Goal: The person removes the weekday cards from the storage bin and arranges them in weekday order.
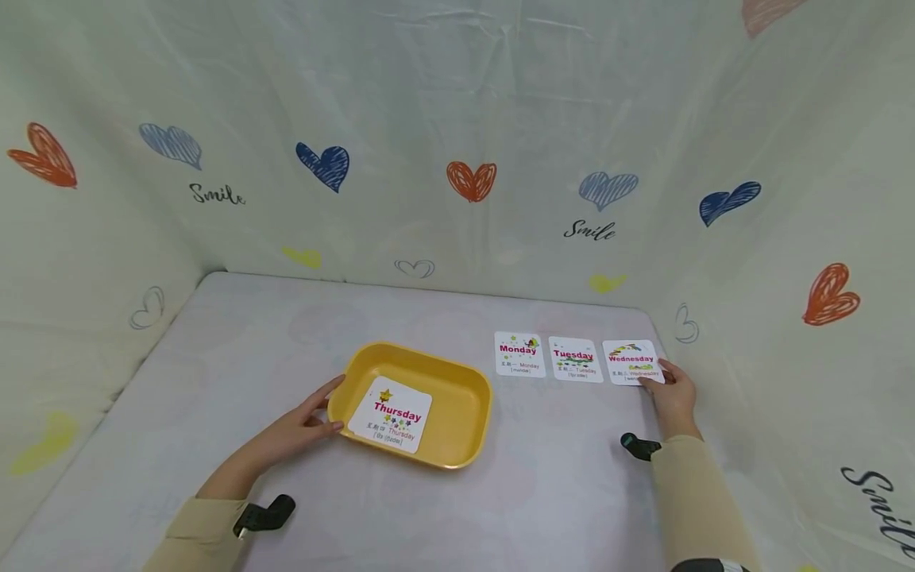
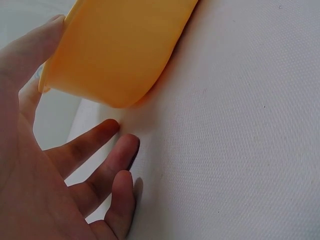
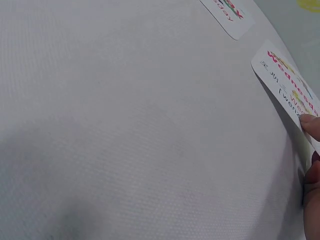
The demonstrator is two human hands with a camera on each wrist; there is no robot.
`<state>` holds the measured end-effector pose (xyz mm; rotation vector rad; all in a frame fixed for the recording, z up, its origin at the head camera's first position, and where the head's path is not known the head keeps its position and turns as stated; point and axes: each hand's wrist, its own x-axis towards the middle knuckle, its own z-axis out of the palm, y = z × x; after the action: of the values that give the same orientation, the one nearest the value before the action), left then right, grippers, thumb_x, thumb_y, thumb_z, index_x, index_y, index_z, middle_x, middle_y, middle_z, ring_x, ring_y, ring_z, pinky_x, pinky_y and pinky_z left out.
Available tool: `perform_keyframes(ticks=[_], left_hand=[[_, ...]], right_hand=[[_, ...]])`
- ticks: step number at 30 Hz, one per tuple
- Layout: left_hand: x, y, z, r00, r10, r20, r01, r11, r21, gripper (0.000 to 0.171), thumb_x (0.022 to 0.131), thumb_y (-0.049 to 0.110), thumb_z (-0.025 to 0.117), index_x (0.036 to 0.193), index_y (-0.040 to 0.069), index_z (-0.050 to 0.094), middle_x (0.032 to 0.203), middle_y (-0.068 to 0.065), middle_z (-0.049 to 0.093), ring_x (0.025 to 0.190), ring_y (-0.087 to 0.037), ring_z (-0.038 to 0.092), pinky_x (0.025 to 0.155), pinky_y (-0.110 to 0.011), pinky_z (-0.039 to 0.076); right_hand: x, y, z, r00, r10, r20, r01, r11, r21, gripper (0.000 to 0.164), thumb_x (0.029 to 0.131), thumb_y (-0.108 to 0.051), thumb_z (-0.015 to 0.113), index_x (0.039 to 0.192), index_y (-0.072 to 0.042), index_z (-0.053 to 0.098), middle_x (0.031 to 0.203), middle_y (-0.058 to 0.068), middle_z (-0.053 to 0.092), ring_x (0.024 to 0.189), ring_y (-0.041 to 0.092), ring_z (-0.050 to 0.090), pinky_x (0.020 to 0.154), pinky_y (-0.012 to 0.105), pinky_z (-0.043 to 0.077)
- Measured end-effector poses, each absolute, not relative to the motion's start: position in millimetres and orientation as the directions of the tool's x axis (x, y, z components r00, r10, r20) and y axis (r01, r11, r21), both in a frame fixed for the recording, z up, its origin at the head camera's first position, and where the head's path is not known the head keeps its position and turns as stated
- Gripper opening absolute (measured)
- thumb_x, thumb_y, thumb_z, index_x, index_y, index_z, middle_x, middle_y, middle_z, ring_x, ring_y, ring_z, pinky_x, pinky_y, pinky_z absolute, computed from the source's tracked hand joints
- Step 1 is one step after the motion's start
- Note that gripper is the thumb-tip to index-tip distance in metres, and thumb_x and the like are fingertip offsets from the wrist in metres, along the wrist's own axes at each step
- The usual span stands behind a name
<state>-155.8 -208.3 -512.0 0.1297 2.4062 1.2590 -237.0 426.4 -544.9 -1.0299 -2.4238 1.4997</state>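
Observation:
At the right, my right hand [image 1: 675, 399] pinches the lower right corner of the white Wednesday card [image 1: 631, 357]. In the right wrist view the thumb [image 3: 311, 125] lies on the card's printed face, and the card's near edge is tilted up with a shadow below it. Thumb and forefinger of my left hand [image 1: 291, 433] hold the left end of a yellow tray [image 1: 465, 421] at its rim; the other fingers [image 2: 120, 195] hang loose under the tray wall in the left wrist view. Inside the tray lies the Thursday card [image 1: 391, 415].
The Monday card [image 1: 519, 355] and the Tuesday card [image 1: 575, 360] lie flat in a row left of the Wednesday card. A pale cloth covers the table [image 1: 543, 492]. Behind and at both sides hang curtains [image 1: 400, 103] printed with hearts, close to the table edges.

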Motion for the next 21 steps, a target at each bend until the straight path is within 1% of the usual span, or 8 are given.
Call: perform_keyframes(ticks=[5, 12, 17, 21], left_hand=[[-157.0, -209.1, -511.5, -0.908, 0.276, -0.316, -0.103, 0.585, 0.805, 0.080, 0.091, 0.036, 0.069, 0.156, 0.024, 0.023, 0.131, -0.019, 0.046, 0.086, -0.021, 0.055, 0.082, -0.043, 0.044], [-156.7, -208.1, -509.8, -0.907, 0.287, -0.307, -0.085, 0.591, 0.802, 0.080, 0.091, 0.036, 0.068, 0.156, 0.022, 0.022, 0.133, -0.024, 0.045, 0.085, -0.020, 0.055, 0.080, -0.041, 0.044], [-157.0, -208.2, -510.3, -0.906, 0.291, -0.306, -0.085, 0.584, 0.808, 0.080, 0.092, 0.036, 0.068, 0.156, 0.022, 0.022, 0.133, -0.024, 0.045, 0.085, -0.020, 0.056, 0.080, -0.041, 0.044], [-156.8, -208.3, -511.4, -0.906, 0.280, -0.317, -0.101, 0.586, 0.804, 0.080, 0.091, 0.037, 0.068, 0.156, 0.024, 0.023, 0.133, -0.022, 0.046, 0.086, -0.021, 0.056, 0.082, -0.043, 0.043]], right_hand=[[-234.8, 425.8, -539.3, -0.769, 0.588, -0.253, 0.495, 0.295, -0.818, 0.068, 0.091, -0.006, 0.068, 0.150, -0.006, 0.036, 0.142, 0.021, 0.039, 0.123, 0.032, 0.040, 0.104, 0.043, 0.037], [-233.2, 427.8, -541.4, -0.771, 0.589, -0.241, 0.497, 0.322, -0.806, 0.066, 0.091, -0.007, 0.068, 0.149, -0.004, 0.036, 0.142, 0.022, 0.039, 0.125, 0.034, 0.040, 0.105, 0.044, 0.036], [-232.0, 426.7, -540.5, -0.765, 0.599, -0.236, 0.497, 0.317, -0.808, 0.065, 0.092, -0.007, 0.067, 0.149, -0.005, 0.037, 0.142, 0.020, 0.040, 0.125, 0.034, 0.040, 0.104, 0.044, 0.037], [-230.7, 428.0, -539.4, -0.762, 0.597, -0.251, 0.502, 0.301, -0.811, 0.065, 0.092, -0.008, 0.067, 0.149, -0.008, 0.038, 0.145, 0.019, 0.039, 0.127, 0.033, 0.038, 0.104, 0.043, 0.037]])
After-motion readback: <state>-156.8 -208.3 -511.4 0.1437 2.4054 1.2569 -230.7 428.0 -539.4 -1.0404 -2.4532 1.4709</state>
